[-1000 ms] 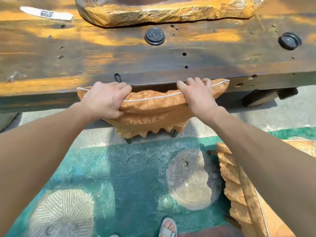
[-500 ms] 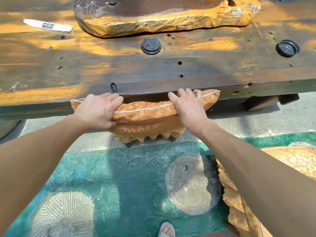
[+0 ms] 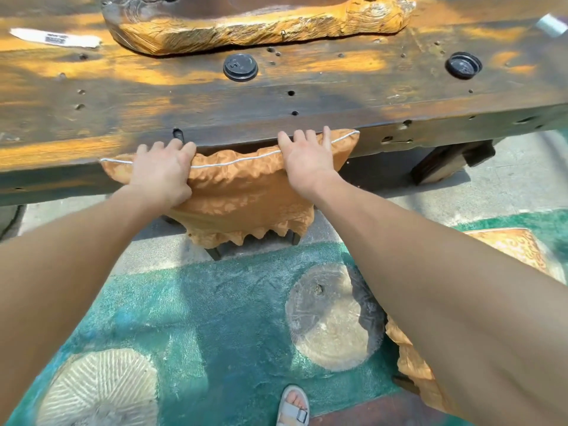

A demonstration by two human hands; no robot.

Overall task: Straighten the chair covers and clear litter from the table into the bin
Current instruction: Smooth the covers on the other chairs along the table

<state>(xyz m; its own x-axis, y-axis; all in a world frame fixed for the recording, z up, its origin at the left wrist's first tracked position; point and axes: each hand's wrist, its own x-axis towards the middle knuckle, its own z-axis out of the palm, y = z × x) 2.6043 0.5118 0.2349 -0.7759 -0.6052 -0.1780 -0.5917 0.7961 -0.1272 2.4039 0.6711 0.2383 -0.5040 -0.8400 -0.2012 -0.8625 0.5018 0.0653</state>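
An orange chair cover [image 3: 246,192] with white piping hangs over a chair back tucked against the edge of the dark wooden table [image 3: 338,96]. My left hand [image 3: 163,172] grips the cover's top left part, fingers bent over the piping and fabric bunched under the palm. My right hand [image 3: 307,158] lies on the top right part with straight fingers across the piping. On the table lie a white paper wrapper [image 3: 55,38] and two black cup lids [image 3: 240,67] [image 3: 463,65].
A carved wooden slab [image 3: 258,26] sits at the table's back. A second orange-covered chair [image 3: 415,364] stands at my right, behind my forearm. Below me is a teal rug [image 3: 215,302] with round patterns, and my sandalled foot [image 3: 293,405].
Both hands have moved up along the cover toward the table edge. My right hand's fingers have straightened over the top. The cover hangs lower and fuller now.
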